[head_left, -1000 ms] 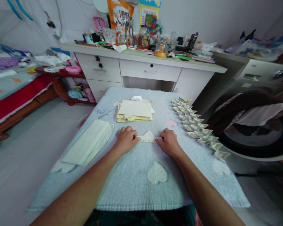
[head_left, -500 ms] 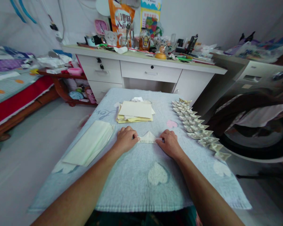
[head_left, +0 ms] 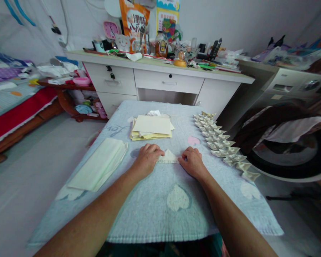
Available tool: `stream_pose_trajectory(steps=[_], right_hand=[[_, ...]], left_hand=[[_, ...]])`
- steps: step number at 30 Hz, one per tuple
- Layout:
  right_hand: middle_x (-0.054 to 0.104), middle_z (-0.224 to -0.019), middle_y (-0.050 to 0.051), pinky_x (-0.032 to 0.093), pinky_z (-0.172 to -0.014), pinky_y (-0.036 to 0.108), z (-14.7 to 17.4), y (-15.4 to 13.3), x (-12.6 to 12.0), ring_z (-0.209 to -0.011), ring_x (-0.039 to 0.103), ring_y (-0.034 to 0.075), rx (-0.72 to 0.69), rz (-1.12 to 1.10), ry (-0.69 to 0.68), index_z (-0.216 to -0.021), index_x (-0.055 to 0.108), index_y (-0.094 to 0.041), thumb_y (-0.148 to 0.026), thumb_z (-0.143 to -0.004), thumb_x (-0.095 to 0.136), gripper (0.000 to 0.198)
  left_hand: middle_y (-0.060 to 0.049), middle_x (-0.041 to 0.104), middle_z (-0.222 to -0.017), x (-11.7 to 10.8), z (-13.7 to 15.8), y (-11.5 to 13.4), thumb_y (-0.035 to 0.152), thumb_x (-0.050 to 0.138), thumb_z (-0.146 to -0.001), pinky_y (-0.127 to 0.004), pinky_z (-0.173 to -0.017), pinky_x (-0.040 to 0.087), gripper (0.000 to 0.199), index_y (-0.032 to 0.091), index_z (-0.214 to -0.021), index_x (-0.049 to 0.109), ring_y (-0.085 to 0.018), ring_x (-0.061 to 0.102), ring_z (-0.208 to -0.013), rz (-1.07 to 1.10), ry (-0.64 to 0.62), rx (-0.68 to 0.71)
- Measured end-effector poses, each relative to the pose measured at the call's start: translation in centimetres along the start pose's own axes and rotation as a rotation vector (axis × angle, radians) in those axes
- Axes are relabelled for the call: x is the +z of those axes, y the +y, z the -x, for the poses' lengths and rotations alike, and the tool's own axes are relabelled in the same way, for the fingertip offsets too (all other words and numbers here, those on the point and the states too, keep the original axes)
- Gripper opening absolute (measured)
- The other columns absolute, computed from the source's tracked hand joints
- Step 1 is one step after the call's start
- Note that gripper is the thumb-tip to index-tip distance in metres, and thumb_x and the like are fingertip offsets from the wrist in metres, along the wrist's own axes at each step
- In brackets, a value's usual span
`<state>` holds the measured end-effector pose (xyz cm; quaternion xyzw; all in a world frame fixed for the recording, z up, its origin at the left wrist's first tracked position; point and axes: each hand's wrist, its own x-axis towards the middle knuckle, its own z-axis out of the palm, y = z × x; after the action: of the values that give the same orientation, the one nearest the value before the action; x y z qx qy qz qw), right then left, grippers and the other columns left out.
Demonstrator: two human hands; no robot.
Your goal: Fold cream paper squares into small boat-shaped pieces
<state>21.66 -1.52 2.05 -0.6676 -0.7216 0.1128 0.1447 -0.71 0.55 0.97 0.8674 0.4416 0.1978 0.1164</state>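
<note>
A small folded sheet of paper (head_left: 168,157), peaked in the middle with a straight strip along its near edge, lies flat on the cloth-covered table (head_left: 149,203). My left hand (head_left: 149,159) rests over its left end, fingers bent and pressed down on the paper. At the right end, my right hand (head_left: 192,161) pinches the corner between thumb and curled fingers. Beyond the hands sits a stack of cream and yellow paper sheets (head_left: 152,125). Larger pale folded sheets (head_left: 98,164) lie to the left.
Rows of folded paper boats (head_left: 220,142) line the table's right side. Behind the table stands a white desk (head_left: 171,76) crowded with jars and packets. A front-loading washing machine (head_left: 289,87) with its door open is at the right, a bed (head_left: 21,110) at the left.
My left hand has moved slightly right and further onto the folded paper, covering more of its left end. My right hand stays at the right corner. The view has shifted slightly.
</note>
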Motion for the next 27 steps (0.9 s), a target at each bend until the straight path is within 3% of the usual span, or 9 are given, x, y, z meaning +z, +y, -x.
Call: stream_pose_trajectory(steps=[3, 7, 13, 27], right_hand=[[0.059, -0.088, 0.005, 0.028, -0.074, 0.030, 0.0, 0.0, -0.1, -0.089, 0.047, 0.020, 0.001, -0.001, -0.003, -0.069, 0.065, -0.018, -0.028, -0.083, 0.058, 0.019], [0.059, -0.089, 0.005, 0.028, -0.074, 0.030, -0.1, 0.0, -0.2, -0.089, 0.047, 0.020, 0.010, 0.001, -0.015, -0.069, 0.066, -0.017, -0.028, -0.083, 0.059, 0.019], [0.059, -0.088, 0.005, 0.027, -0.074, 0.030, -0.2, 0.1, -0.2, -0.089, 0.047, 0.020, 0.022, -0.018, -0.011, -0.070, 0.067, -0.017, -0.029, -0.082, 0.060, 0.019], [0.058, -0.091, 0.004, 0.027, -0.072, 0.030, -0.4, 0.7, -0.5, -0.089, 0.047, 0.020, 0.013, -0.019, -0.053, -0.075, 0.067, -0.019, -0.031, -0.080, 0.062, 0.014]], left_hand=[[-0.005, 0.059, -0.093, -0.1, 0.2, 0.4, 0.008, 0.043, -0.087, -0.032, -0.081, 0.040, 0.033, 0.025, -0.107, 0.063, -0.020, 0.050, -0.092, -0.035, -0.133, 0.120], [-0.004, 0.056, -0.094, -0.3, 0.9, 1.2, 0.013, 0.043, -0.091, -0.032, -0.078, 0.040, 0.037, 0.030, -0.121, 0.056, -0.020, 0.049, -0.090, -0.165, -0.160, 0.173], [-0.005, 0.053, -0.103, -0.1, 1.7, 2.0, 0.027, 0.050, -0.091, -0.034, -0.082, 0.040, 0.038, 0.034, -0.128, 0.050, -0.022, 0.046, -0.095, -0.249, -0.160, 0.167], [-0.004, 0.050, -0.108, -0.2, 2.0, 2.2, 0.036, 0.057, -0.086, -0.036, -0.088, 0.037, 0.046, 0.037, -0.131, 0.048, -0.023, 0.042, -0.100, -0.164, -0.170, 0.100]])
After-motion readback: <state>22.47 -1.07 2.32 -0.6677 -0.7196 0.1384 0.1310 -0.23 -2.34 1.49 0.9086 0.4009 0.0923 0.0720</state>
